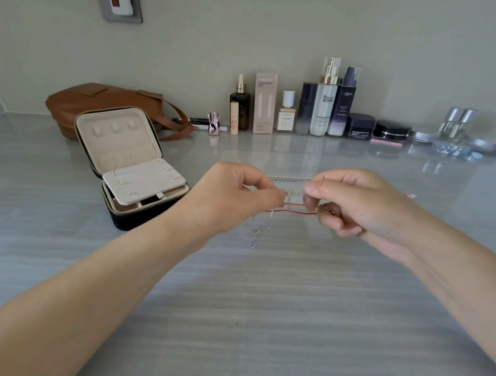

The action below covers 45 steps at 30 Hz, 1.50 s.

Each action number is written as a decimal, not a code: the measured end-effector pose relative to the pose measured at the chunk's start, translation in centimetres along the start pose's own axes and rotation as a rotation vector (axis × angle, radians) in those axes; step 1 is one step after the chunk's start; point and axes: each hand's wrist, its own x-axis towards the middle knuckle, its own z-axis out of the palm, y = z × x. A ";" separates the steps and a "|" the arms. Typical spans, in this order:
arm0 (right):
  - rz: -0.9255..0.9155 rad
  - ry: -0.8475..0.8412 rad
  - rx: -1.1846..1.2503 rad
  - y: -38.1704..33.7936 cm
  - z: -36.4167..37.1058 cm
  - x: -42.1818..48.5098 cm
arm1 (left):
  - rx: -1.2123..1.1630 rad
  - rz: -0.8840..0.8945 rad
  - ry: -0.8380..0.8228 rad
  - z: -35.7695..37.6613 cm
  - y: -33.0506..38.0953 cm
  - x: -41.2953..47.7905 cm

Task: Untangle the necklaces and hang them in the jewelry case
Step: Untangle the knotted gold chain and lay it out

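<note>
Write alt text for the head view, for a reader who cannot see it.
The left hand and right hand pinch tangled necklaces, one a red cord, over a grey table. An open case stands at left, cosmetics along the wall.

- Countertop (260, 322): pale grey, glossy, streaked grain running side to side.
- Brown bag (99, 102): tan leather, lying at the back of the countertop, strap looped out to its right.
- Wall (253, 25): plain off-white, rising directly behind the brown bag.
- Socket plate (102, 1): grey, on the wall above the brown bag; white plug (119, 1) with red switch seated in it.
- Cosmetics, right of the brown bag along the wall foot: pink carton (264, 103), white pump bottle (324, 105), dark jars (360, 126).
- Two clear bottles (456, 124), silver caps: farthest right of the brown bag.
- Light: soft, even; bottles mirrored in the countertop.
</note>
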 end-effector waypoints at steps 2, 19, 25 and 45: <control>0.004 0.000 -0.056 0.2 0.1 0.0 | -0.012 -0.011 -0.016 0.0 0.1 0.0; -0.190 0.112 -0.342 1.0 0.4 0.7 | 0.087 0.081 0.025 -0.3 -0.3 0.3; -0.256 0.133 -0.473 1.4 0.3 0.8 | 0.087 0.081 0.058 -0.3 -0.1 0.2; -0.134 0.118 -0.252 0.9 0.3 0.6 | 0.001 -0.027 0.014 -0.9 -0.4 0.6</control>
